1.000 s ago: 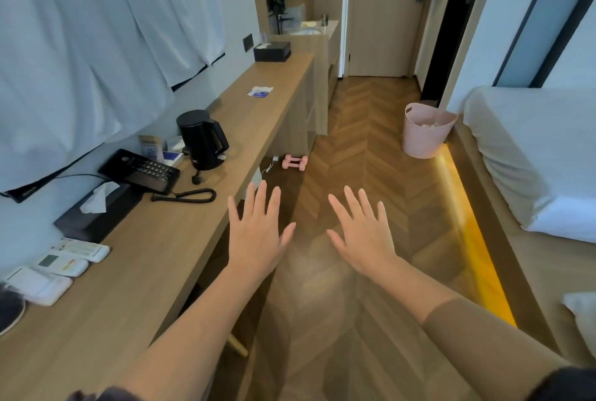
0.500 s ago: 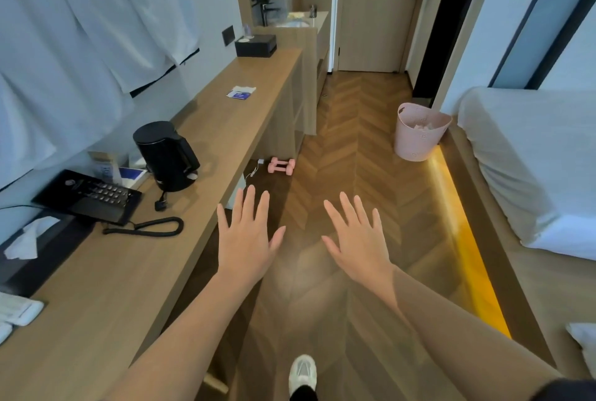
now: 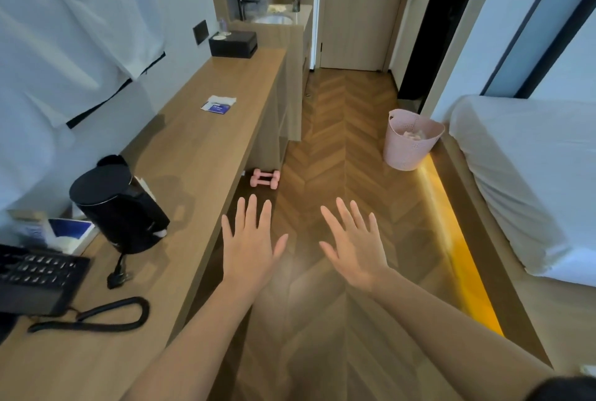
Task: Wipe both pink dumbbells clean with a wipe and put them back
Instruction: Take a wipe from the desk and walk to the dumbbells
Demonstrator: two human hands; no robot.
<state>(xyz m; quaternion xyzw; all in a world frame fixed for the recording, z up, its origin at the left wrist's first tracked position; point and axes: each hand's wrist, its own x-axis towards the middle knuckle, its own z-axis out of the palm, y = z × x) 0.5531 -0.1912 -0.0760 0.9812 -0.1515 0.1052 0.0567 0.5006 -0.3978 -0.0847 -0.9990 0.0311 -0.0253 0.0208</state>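
Note:
Two pink dumbbells (image 3: pixel 265 178) lie side by side on the wooden floor, at the foot of the long desk's open end. A white wipe with a blue packet (image 3: pixel 219 104) lies on the desk (image 3: pixel 206 149) farther back. My left hand (image 3: pixel 250 242) and my right hand (image 3: pixel 354 245) are stretched out in front of me, palms down, fingers spread and holding nothing. Both hands hover over the floor, well short of the dumbbells.
A black kettle (image 3: pixel 119 207), a black telephone (image 3: pixel 35 278) with its coiled cord and a black tissue box (image 3: pixel 233 43) stand on the desk. A pink bin (image 3: pixel 409 139) sits on the floor by the white bed (image 3: pixel 529 174). The herringbone floor runs ahead to a door.
The view has moved forward along the desk; the kettle, phone and dumbbells now appear closer. Both hands stay spread and empty.

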